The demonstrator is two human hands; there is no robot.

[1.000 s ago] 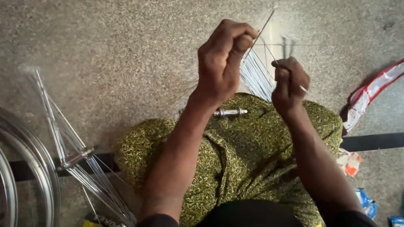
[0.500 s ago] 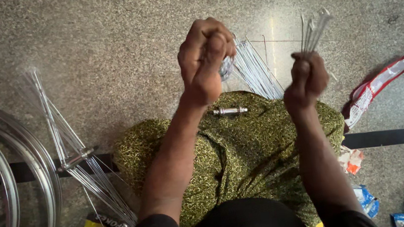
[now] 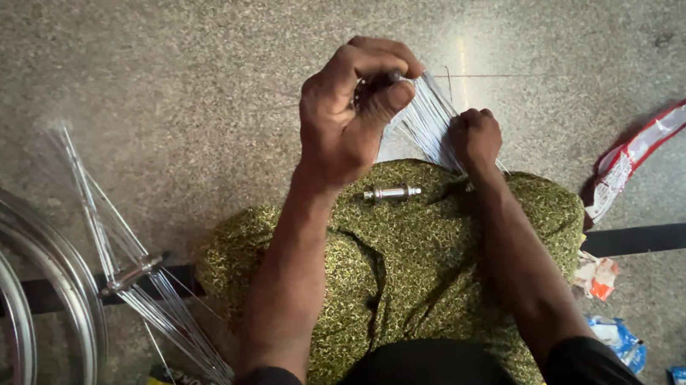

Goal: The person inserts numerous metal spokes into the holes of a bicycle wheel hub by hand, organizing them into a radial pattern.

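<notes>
Left hand (image 3: pixel 352 115) pinches the far ends of the spoke bundle (image 3: pixel 429 120) above the lap, right hand (image 3: pixel 473 140) fisted around its near end, sorting spokes; next needs one teased free

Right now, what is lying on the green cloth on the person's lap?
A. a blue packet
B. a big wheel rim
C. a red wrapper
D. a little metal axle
D. A short silver axle lies on the green cloth, just below the left hand and right hand, which hold a bunch of thin spokes above it.
</notes>
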